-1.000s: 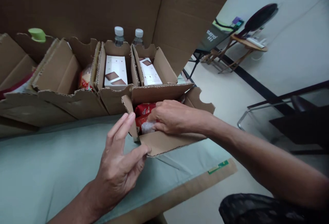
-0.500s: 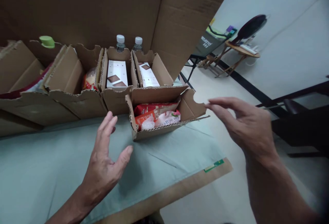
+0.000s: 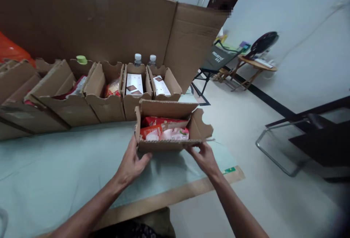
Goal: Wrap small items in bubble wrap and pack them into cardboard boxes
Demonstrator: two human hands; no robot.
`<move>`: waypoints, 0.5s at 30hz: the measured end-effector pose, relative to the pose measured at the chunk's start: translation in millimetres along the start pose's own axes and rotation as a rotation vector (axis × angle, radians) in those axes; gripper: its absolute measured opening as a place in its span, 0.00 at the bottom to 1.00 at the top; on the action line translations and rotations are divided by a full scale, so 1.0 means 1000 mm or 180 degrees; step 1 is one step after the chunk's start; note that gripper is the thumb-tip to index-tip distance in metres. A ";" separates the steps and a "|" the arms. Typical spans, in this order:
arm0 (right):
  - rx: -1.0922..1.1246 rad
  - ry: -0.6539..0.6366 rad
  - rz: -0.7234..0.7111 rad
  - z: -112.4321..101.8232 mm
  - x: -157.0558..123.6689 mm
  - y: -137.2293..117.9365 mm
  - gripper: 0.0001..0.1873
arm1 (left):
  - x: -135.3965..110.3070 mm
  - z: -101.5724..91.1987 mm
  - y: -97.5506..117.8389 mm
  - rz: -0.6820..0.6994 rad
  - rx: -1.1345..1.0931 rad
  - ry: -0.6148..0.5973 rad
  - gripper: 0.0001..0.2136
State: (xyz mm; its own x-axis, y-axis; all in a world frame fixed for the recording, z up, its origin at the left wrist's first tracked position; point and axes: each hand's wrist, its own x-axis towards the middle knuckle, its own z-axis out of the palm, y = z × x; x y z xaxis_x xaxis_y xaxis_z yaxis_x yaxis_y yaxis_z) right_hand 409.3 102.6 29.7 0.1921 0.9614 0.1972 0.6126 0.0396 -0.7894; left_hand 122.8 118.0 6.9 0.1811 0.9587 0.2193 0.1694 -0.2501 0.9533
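Observation:
A small open cardboard box [image 3: 164, 146] sits crosswise in front of a row of similar boxes, with red packets [image 3: 153, 121] and a pink-and-white packet [image 3: 175, 133] inside. At its left end my left hand [image 3: 132, 163] grips the lower corner, thumb along the front and fingers partly hidden behind the end wall. My right hand [image 3: 203, 156] grasps the lower right part of the front wall; some fingertips are out of sight beneath it. Whether the box's bottom touches the green-covered table [image 3: 90, 157] cannot be seen clearly.
Behind stand several cardboard boxes [image 3: 109, 108], two holding white cartons [image 3: 134, 84]. Two white-capped bottles [image 3: 137, 58] and a tall cardboard panel [image 3: 123, 23] are at the back. The table's brown edge [image 3: 191, 194] runs in front. A metal-framed chair [image 3: 273, 154] stands right.
Both hands have come in from apart and taken hold of the box at its left end and front right. The view has shifted, showing more of the row at left.

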 end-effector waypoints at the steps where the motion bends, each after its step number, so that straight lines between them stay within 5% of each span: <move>1: -0.0109 -0.0017 -0.0067 0.006 -0.018 -0.006 0.17 | -0.021 -0.013 -0.003 -0.0090 0.0107 0.0097 0.30; 5: 0.0060 -0.0220 -0.0611 0.052 -0.055 -0.051 0.13 | -0.092 -0.079 -0.007 -0.0713 0.0597 0.0861 0.23; 8: 0.0348 -0.0358 -0.0864 0.084 -0.039 -0.087 0.13 | -0.091 -0.114 0.005 -0.0908 0.0537 0.1119 0.24; 12: 0.0363 -0.0317 -0.0541 0.076 -0.027 -0.094 0.14 | -0.059 -0.109 0.030 -0.0433 0.0684 0.1065 0.23; 15: 0.0243 -0.0099 -0.0244 0.049 -0.047 -0.079 0.15 | -0.066 -0.089 0.039 -0.0177 0.0609 0.0722 0.26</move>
State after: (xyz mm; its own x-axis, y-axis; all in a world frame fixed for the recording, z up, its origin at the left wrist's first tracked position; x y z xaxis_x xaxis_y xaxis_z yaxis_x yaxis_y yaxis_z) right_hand 313.9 68.1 54.4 0.1223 0.9627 0.2414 0.5641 0.1327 -0.8150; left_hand 30.8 57.5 47.9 -0.0510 0.9720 0.2292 0.3564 -0.1967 0.9134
